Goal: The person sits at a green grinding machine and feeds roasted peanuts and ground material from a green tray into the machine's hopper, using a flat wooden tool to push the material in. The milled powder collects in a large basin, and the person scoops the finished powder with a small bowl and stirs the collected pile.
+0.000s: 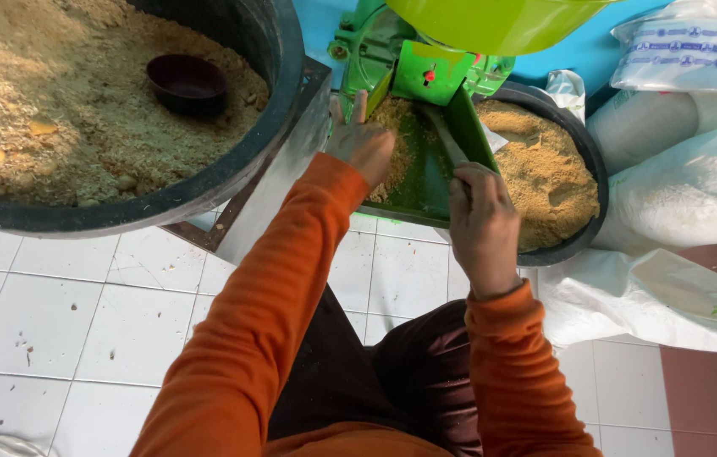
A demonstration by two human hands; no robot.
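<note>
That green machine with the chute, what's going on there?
A person in orange sleeves works at the green chute of a grinder. The left hand presses on tan ground meal on the chute; the right hand grips a stick-like tool laid along it. Meal fills the black tub below. A larger tub holds coarser meal and a dark bowl.

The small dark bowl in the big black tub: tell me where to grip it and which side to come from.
Take the small dark bowl by its rim, coming from straight above. It sits upright and mouth-up, sunk a little into the ground meal in the big black tub, so its sides are partly buried while the rim stands free all round. The near edge looks easiest to pinch, thumb inside. Both hands are now at the green chute.
</note>
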